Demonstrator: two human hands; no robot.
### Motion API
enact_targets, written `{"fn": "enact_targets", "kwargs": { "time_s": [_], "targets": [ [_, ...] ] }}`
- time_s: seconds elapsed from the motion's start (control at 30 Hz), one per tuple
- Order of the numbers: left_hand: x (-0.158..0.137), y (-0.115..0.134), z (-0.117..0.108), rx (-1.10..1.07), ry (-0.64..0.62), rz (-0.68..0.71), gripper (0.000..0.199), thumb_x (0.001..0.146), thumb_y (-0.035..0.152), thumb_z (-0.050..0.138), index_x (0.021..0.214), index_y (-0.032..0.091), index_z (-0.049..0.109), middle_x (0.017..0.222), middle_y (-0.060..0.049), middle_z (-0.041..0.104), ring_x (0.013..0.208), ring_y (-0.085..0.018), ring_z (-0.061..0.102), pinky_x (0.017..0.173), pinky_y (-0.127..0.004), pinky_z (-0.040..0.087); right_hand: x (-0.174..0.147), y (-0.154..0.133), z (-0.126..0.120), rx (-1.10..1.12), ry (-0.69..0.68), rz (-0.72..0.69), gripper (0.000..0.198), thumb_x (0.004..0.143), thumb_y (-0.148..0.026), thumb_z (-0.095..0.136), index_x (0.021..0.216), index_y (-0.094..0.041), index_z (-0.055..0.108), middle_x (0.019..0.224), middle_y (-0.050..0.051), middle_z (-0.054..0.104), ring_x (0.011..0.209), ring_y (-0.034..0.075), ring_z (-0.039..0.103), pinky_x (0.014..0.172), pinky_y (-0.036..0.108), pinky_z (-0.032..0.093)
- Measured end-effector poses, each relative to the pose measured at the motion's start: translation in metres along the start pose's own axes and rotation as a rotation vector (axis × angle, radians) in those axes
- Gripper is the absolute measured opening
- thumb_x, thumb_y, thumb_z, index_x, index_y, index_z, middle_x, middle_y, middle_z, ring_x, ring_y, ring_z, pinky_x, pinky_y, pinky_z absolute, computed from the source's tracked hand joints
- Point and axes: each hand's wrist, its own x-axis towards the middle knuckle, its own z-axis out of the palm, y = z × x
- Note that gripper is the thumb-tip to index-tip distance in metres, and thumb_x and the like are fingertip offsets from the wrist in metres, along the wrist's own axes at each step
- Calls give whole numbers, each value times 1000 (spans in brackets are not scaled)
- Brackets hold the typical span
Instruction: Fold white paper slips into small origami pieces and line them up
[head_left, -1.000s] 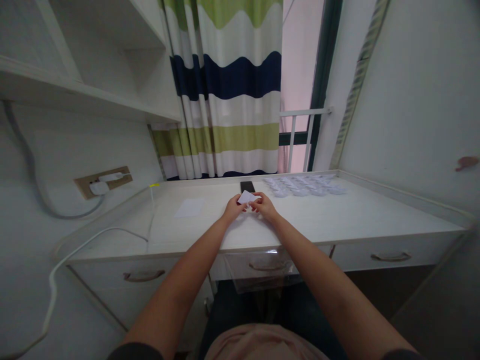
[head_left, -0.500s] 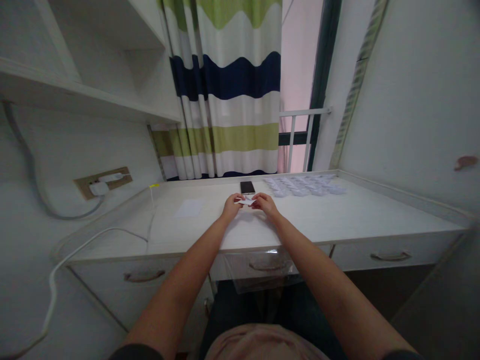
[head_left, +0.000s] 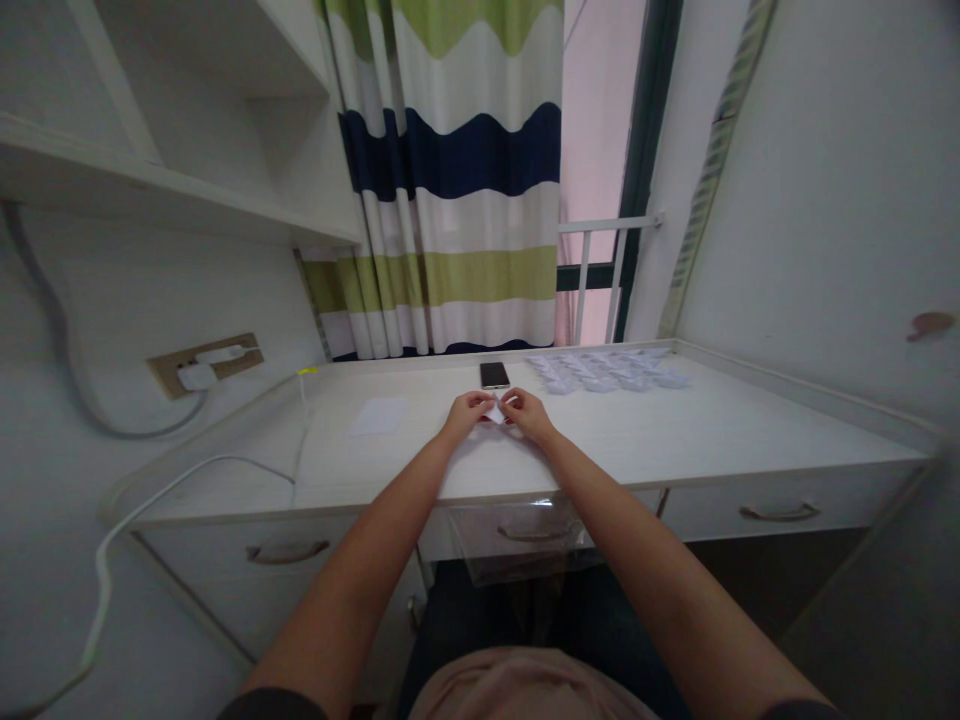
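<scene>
Between my two hands, just above the white desk, is a small piece of folded white paper (head_left: 495,410). My left hand (head_left: 468,412) pinches its left side, and my right hand (head_left: 526,411) pinches its right side. The fingertips cover part of the paper, so its full shape is hidden. Right behind my hands lies a dark phone (head_left: 494,375). To the left, a flat white sheet of paper (head_left: 379,415) rests on the desk. Several folded white paper pieces (head_left: 600,370) sit in rows at the back right.
The white desk (head_left: 720,430) has drawers along its front, with clear plastic film (head_left: 517,540) hanging over the middle one. A white cable (head_left: 187,475) runs across the left side. A striped curtain (head_left: 465,220) hangs behind, and a shelf (head_left: 187,210) juts out at upper left.
The paper in my hands has turned from lying nearly flat to a tilted, more upright, pointed shape. My fingers have drawn slightly closer together around it.
</scene>
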Motion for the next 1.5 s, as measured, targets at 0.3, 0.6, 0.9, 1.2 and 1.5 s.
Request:
{"fn": "enact_targets", "kwargs": {
  "time_s": [0.3, 0.6, 0.9, 1.2, 1.5],
  "targets": [
    [3, -5, -2, 219, 2, 128, 14, 60, 12, 63, 74, 13, 67, 77, -5, 67, 68, -14, 58, 68, -28, 50, 2, 6, 1, -134, 4, -76, 6, 72, -24, 52, 70, -20, 49, 60, -3, 57, 51, 10, 54, 49, 21, 44],
    [5, -7, -2, 369, 13, 221, 10, 62, 9, 61, 70, 14, 64, 76, -5, 66, 72, -15, 59, 78, -32, 47, 1, 3, 0, -241, 43, -194, 6, 70, -19, 54, 75, -20, 54, 66, -2, 58, 58, 11, 55, 58, 24, 44],
    [6, -10, -4, 223, 9, 158, 19, 63, 19, 66, 75, 15, 51, 63, 2, 57, 60, -10, 54, 59, -22, 43, 3, 3, 1, -173, -60, -233, 15, 70, -27, 58, 81, -18, 63, 77, 2, 60, 63, 12, 53, 58, 25, 47],
    [1, -3, 0, 188, -5, 134, 20, 65, 21, 65, 75, 16, 49, 60, 3, 57, 56, -9, 53, 53, -19, 38, 2, 4, 0, 15, -71, -98, 25, 63, -30, 63, 84, -20, 54, 69, -3, 52, 54, 9, 52, 45, 21, 44],
    [-3, -1, -1, 175, -81, 102, 25, 63, 21, 65, 82, 17, 48, 64, 3, 61, 58, -10, 56, 55, -19, 39, 11, 12, 0, -39, 8, -142, 16, 65, -32, 59, 65, -16, 55, 59, -2, 53, 57, 10, 48, 52, 21, 40]
  ]
}}
